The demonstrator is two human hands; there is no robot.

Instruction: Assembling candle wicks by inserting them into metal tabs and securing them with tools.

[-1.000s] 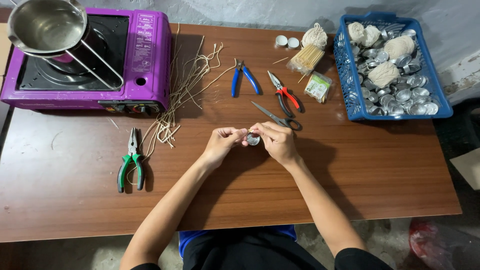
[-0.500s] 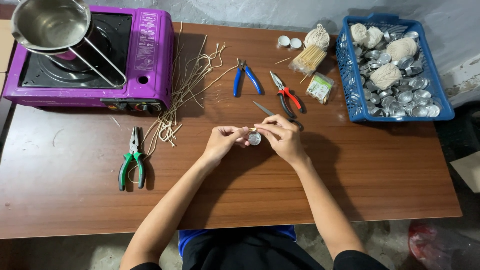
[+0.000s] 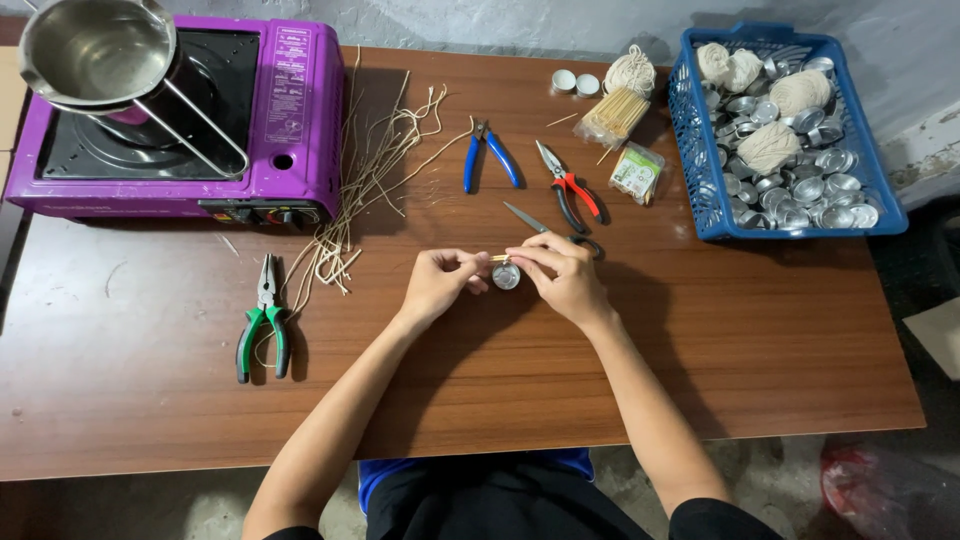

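Two hands, close together over the middle of the wooden table, much as half a second ago; only a slight shift in the fingers since then, with the small round metal cup in the same spot between them. Left hand curled, fingertips pinched on the end of a thin pale wick. Right hand also curled, thumb and forefinger closed on the other end of that wick, just above the cup. Cup touching the fingers of both; whether gripped or merely resting on the table, hard to tell. Both forearms angled inward from the near table edge, wrists low. Scissors partly hidden behind the right hand. Green-handled pliers well apart to the left.
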